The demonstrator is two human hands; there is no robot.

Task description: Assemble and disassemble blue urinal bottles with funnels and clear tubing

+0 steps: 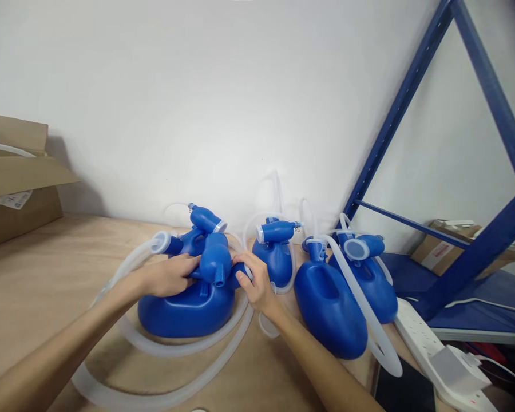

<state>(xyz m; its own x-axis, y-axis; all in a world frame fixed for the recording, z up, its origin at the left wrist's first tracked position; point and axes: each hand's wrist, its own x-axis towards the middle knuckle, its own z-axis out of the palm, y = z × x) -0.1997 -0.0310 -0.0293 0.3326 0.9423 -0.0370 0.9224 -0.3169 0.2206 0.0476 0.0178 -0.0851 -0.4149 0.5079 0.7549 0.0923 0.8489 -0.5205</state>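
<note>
A blue plastic urinal bottle [184, 317] lies on its side on the wooden table. My left hand [172, 276] is closed around its handle, with the fingertips partly hidden. At the neck on the bottle's right end, my right hand [256, 281] grips with thumb and fingers. A blue funnel-shaped receiver [215, 257] rests on top, between my hands. Behind it sits another blue receiver [206, 220] with a pale rim. A translucent hose [154, 346] loops around the front of the bottle, and its blue-ended connector [165, 243] lies beyond my left hand.
More blue urinal bottles stand to the right: one behind [278, 260], one nearer [328, 312] and one beside the rack [380, 286]. An open cardboard box [21, 209] is at left. A power strip [424, 343], a black flat object [405, 386] and a blue metal rack [395, 123] border the right side.
</note>
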